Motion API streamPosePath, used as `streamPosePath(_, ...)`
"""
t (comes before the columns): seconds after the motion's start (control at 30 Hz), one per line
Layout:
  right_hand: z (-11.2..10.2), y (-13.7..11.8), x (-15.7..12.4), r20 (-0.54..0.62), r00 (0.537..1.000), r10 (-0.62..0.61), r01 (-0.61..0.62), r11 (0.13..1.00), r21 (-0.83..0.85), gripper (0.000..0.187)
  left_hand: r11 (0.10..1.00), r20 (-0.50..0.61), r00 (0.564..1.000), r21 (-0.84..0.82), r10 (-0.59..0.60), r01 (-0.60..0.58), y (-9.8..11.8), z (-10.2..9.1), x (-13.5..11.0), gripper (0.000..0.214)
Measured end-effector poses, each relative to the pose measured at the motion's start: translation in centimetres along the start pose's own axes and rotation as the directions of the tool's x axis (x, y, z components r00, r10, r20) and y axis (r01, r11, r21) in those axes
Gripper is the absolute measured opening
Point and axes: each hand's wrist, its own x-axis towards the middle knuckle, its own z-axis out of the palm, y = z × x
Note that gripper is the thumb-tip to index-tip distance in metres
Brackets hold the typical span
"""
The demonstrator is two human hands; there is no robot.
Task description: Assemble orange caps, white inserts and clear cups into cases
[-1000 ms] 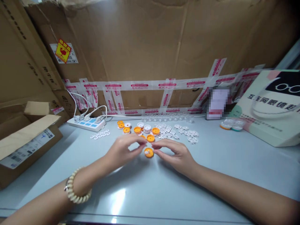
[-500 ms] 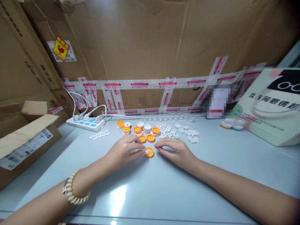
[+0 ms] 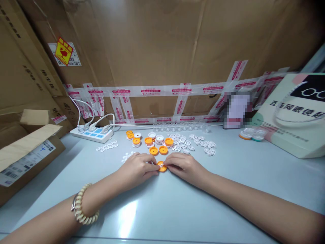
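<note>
Taped cardboard backdrop (image 3: 152, 44), glossy pale table (image 3: 177, 210), bright reflection (image 3: 128, 217), perhaps a grey bar (image 3: 314, 57)

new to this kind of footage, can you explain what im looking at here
There is no machine here: these are a person's bare hands, seen by one camera worn on the head, looking forward and down. The left hand, with a pale bracelet on its arm, and the right hand both have fingertips at an orange round part with a small white piece in it; whether they grip or only touch is too fine to tell. Beyond them on the table lie more orange rounds, small white parts and a power strip; cardboard stands behind.
</note>
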Motion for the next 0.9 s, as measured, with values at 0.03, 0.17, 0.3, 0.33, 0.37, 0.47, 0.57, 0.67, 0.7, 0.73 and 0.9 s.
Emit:
streamPosePath(0.03, -0.03, -0.02, 0.0, 0.007, 1.0, -0.011, 0.011, 1.0, -0.015, 0.015, 1.0, -0.008, 1.0, 0.002, 0.003, -0.003, -0.04, 0.04, -0.03, 0.015)
streamPosePath(0.17, -0.17, -0.12, -0.02, 0.031, 0.997, -0.066, 0.068, 0.996, -0.06, 0.016, 1.0, -0.032, 0.999, 0.009, 0.011, -0.011, -0.13, 0.18, -0.12, 0.013)
streamPosePath(0.3, -0.24, -0.15, -0.08, 0.035, 0.993, -0.114, 0.117, 0.99, -0.082, 0.016, 1.0, -0.025, 1.0, 0.008, 0.006, -0.006, -0.05, 0.17, -0.1, 0.014)
streamPosePath(0.33, -0.24, -0.15, -0.1, 0.037, 0.992, -0.118, 0.121, 0.989, -0.088, 0.016, 1.0, -0.023, 1.0, 0.006, 0.005, -0.004, -0.02, 0.16, -0.09, 0.014)
streamPosePath(0.37, -0.24, -0.16, -0.12, 0.042, 0.992, -0.119, 0.122, 0.988, -0.095, 0.017, 1.0, -0.023, 1.0, 0.006, 0.004, -0.004, 0.0, 0.16, -0.08, 0.014)
streamPosePath(0.47, -0.22, -0.17, -0.19, 0.057, 0.991, -0.119, 0.125, 0.985, -0.116, 0.018, 1.0, -0.028, 1.0, 0.005, 0.008, -0.008, 0.01, 0.23, -0.07, 0.015)
streamPosePath(0.57, -0.14, -0.15, -0.26, 0.042, 0.993, -0.114, 0.119, 0.983, -0.136, 0.017, 1.0, -0.037, 0.999, 0.003, 0.013, -0.013, -0.08, 0.34, -0.1, 0.015)
streamPosePath(0.67, -0.07, -0.1, -0.31, 0.037, 0.993, -0.111, 0.115, 0.983, -0.142, 0.017, 1.0, -0.037, 0.999, -0.002, 0.014, -0.014, -0.16, 0.37, -0.14, 0.015)
streamPosePath(0.7, -0.07, -0.09, -0.32, 0.04, 0.993, -0.112, 0.117, 0.983, -0.141, 0.017, 1.0, -0.039, 0.999, -0.003, 0.015, -0.016, -0.17, 0.37, -0.16, 0.015)
streamPosePath(0.73, -0.08, -0.09, -0.31, 0.043, 0.993, -0.114, 0.119, 0.983, -0.14, 0.017, 1.0, -0.041, 0.999, -0.004, 0.017, -0.017, -0.17, 0.36, -0.17, 0.015)
streamPosePath(0.9, -0.26, -0.18, -0.16, 0.07, 0.99, -0.123, 0.132, 0.982, -0.136, 0.021, 1.0, -0.051, 0.999, -0.002, 0.018, -0.019, -0.16, 0.49, -0.18, 0.016)
